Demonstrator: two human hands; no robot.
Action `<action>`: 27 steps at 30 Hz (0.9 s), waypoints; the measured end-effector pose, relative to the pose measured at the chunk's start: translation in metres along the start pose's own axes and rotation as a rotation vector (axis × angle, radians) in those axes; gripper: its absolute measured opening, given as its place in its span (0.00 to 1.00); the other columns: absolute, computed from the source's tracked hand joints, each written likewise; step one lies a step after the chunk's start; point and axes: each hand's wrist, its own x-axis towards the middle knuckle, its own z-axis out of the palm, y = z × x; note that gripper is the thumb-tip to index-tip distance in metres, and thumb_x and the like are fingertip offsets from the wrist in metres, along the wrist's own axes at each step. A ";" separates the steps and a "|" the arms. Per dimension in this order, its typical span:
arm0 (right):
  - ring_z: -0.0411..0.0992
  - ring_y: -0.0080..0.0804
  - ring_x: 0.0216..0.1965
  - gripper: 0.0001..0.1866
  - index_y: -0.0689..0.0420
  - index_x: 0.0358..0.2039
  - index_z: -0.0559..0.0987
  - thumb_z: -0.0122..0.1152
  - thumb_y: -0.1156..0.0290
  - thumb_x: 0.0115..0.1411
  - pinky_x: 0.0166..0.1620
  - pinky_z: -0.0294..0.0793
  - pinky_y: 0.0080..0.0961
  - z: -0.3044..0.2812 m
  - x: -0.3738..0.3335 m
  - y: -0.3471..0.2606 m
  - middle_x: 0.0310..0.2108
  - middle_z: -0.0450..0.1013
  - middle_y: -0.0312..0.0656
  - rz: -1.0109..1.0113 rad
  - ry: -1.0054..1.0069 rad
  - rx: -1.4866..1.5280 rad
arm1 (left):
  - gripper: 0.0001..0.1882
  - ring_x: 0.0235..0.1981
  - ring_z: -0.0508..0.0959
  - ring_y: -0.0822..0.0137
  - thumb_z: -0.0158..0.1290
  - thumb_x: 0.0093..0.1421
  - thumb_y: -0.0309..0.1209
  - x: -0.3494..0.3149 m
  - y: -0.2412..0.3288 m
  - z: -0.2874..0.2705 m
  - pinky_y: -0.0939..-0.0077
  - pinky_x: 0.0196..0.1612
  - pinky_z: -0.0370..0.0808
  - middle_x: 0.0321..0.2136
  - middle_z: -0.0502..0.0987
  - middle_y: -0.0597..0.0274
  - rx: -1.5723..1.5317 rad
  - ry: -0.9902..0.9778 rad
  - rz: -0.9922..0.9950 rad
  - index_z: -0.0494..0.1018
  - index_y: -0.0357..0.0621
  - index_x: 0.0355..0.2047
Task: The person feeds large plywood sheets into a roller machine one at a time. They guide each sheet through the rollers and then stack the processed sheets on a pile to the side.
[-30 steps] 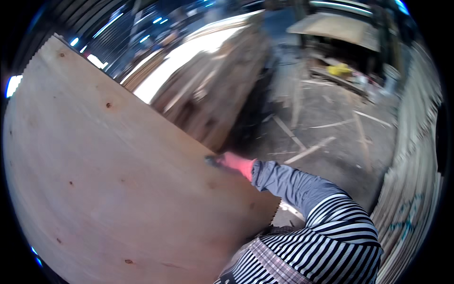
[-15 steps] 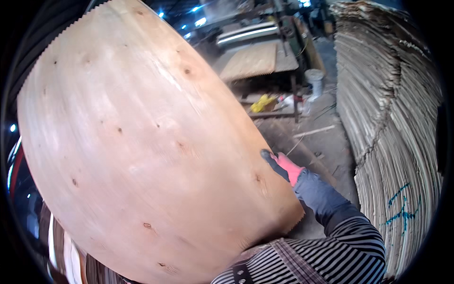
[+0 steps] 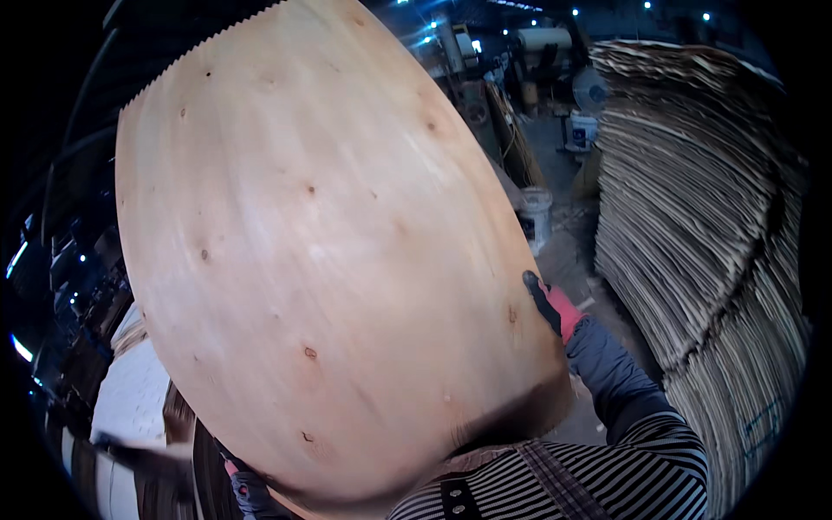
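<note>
Veneer sheet (image 3: 338, 260) mid-frame, right hand (image 3: 555, 307) pinching its right edge (left hand (image 3: 231, 468), lower left: mostly hidden, can't tell its grip).

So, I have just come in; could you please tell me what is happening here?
A person in a striped top is holding up a large, knotty wood veneer sheet. The gloved right hand grips its right edge, thumb on the face. The left hand is at the lower left edge, mostly hidden, so its grip is unclear. A tall stack of veneer sheets stands to the person's right.
</note>
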 end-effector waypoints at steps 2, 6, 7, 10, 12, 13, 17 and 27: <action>0.68 0.29 0.37 0.33 0.65 0.44 0.68 0.49 0.45 0.52 0.39 0.68 0.26 0.019 0.068 0.010 0.38 0.70 0.45 -0.040 0.008 0.000 | 0.31 0.48 0.67 0.59 0.44 0.54 0.49 0.080 0.013 0.020 0.70 0.49 0.64 0.47 0.65 0.50 -0.018 0.011 0.011 0.58 0.42 0.52; 0.69 0.30 0.38 0.34 0.66 0.43 0.69 0.43 0.43 0.54 0.41 0.67 0.25 0.064 0.173 0.010 0.37 0.70 0.47 -0.141 0.109 -0.154 | 0.31 0.48 0.67 0.59 0.43 0.54 0.49 0.257 0.040 0.076 0.70 0.49 0.64 0.47 0.65 0.50 -0.080 -0.020 0.076 0.58 0.42 0.52; 0.68 0.31 0.39 0.34 0.65 0.45 0.67 0.45 0.43 0.53 0.41 0.68 0.26 0.071 0.206 0.016 0.39 0.69 0.46 -0.076 0.155 -0.202 | 0.31 0.48 0.67 0.59 0.43 0.54 0.49 0.297 0.039 0.086 0.70 0.49 0.64 0.47 0.65 0.50 -0.085 -0.024 0.063 0.58 0.42 0.52; 0.68 0.31 0.39 0.34 0.65 0.44 0.68 0.41 0.43 0.55 0.43 0.66 0.24 0.086 0.279 0.008 0.37 0.70 0.46 0.065 0.172 -0.137 | 0.31 0.48 0.67 0.59 0.43 0.54 0.49 0.417 0.044 0.146 0.70 0.49 0.64 0.47 0.65 0.49 -0.113 -0.032 0.052 0.58 0.42 0.53; 0.69 0.31 0.35 0.33 0.62 0.48 0.65 0.42 0.44 0.55 0.38 0.70 0.27 0.107 0.335 -0.002 0.34 0.70 0.43 0.007 0.020 0.152 | 0.31 0.48 0.67 0.59 0.43 0.55 0.49 0.493 0.057 0.173 0.70 0.49 0.64 0.47 0.65 0.49 -0.115 -0.017 0.051 0.58 0.42 0.53; 0.69 0.31 0.33 0.33 0.62 0.47 0.65 0.42 0.43 0.55 0.37 0.70 0.27 0.115 0.368 -0.009 0.33 0.70 0.43 -0.074 0.073 0.113 | 0.31 0.48 0.67 0.59 0.42 0.55 0.49 0.530 0.062 0.188 0.70 0.49 0.64 0.47 0.65 0.49 -0.125 -0.020 0.043 0.58 0.42 0.53; 0.69 0.32 0.30 0.31 0.60 0.50 0.62 0.45 0.48 0.55 0.36 0.70 0.26 0.074 0.483 0.034 0.35 0.69 0.44 -0.678 0.143 -0.570 | 0.30 0.48 0.67 0.59 0.42 0.55 0.49 0.666 0.033 0.291 0.70 0.49 0.64 0.47 0.65 0.49 -0.165 -0.074 -0.070 0.58 0.42 0.53; 0.67 0.37 0.43 0.34 0.62 0.49 0.65 0.43 0.44 0.55 0.46 0.64 0.25 0.037 0.723 0.097 0.43 0.68 0.50 0.002 0.317 -0.676 | 0.29 0.47 0.67 0.56 0.44 0.54 0.47 0.826 0.070 0.477 0.69 0.50 0.63 0.45 0.67 0.49 0.695 0.111 0.051 0.59 0.43 0.52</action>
